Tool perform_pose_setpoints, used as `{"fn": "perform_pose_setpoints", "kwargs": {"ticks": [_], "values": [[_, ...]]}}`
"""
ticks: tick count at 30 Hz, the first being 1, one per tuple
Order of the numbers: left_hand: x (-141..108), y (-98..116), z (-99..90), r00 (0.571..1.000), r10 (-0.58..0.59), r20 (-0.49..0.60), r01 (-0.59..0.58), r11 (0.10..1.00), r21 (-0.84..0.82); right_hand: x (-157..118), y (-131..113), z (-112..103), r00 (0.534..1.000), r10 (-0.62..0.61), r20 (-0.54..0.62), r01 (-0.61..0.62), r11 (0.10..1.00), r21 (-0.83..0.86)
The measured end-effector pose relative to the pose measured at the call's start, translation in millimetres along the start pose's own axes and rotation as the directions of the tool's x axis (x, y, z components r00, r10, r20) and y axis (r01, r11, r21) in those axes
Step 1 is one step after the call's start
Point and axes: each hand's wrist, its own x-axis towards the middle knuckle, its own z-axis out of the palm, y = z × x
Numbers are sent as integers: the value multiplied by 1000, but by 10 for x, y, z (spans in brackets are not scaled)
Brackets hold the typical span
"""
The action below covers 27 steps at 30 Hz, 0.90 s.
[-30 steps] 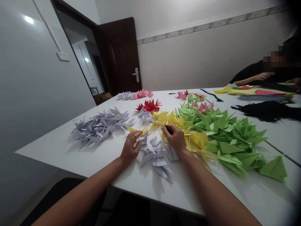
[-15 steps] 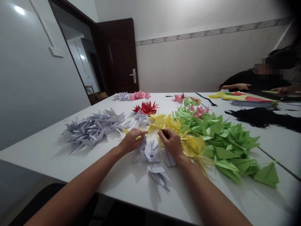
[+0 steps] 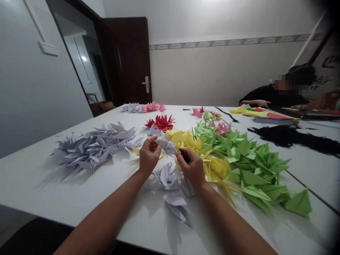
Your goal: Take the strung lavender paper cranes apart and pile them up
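Between the fingers of my left hand (image 3: 149,155) is a pale lavender paper crane (image 3: 165,145), raised just above the table. My right hand (image 3: 191,166) is closed around a small black object (image 3: 184,156), its kind hidden by the fingers. Those fingertips come close to the crane's right end; whether they touch it I cannot tell. Below my hands lie a few loose lavender cranes (image 3: 166,177). Yellow cranes (image 3: 216,165) are heaped beside and behind my right hand. A big lavender pile (image 3: 92,145) spreads out left of my left hand.
On the white table (image 3: 106,198), green cranes (image 3: 249,159) pile up on the right, red ones (image 3: 161,122) behind my hands. Black strands (image 3: 289,136) and coloured paper sheets (image 3: 265,112) lie farther right, near a seated person (image 3: 265,95). An open door (image 3: 124,60) stands behind.
My left hand has risen slightly and turned, and a lavender crane now shows in its fingers. My right hand stays nearly in place with the black object. The view has shifted a little.
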Motion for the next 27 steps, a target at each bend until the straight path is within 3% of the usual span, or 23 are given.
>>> {"fn": "perform_pose_setpoints", "kwargs": {"ticks": [2,5,8,13,20,22,25,27], "values": [[-26,-43,-23,1000,-17,24,17,1000,8,-16,-46,-1,997,-71,-14,70,997,-33],[-46,-53,-59,997,-40,63,39,999,23,-40,-76,16,987,-135,88,142,987,-78],[-68,-14,-74,996,-12,86,6,998,65,-55,-45,41,978,-97,184,122,984,-130],[-102,23,-75,993,32,117,-44,993,106,-57,40,44,973,-6,229,54,978,-201],[-57,23,-84,997,-66,34,64,997,51,-100,-82,29,989,-20,145,37,993,-111],[-67,29,-73,995,-96,26,96,995,11,-115,-125,34,984,-37,177,52,995,-82],[-127,29,-40,991,-113,71,117,992,-53,-123,-125,47,970,-31,242,58,993,-104],[-178,20,-16,989,-101,106,110,990,-83,-115,-90,51,974,1,227,35,988,-153]]}}
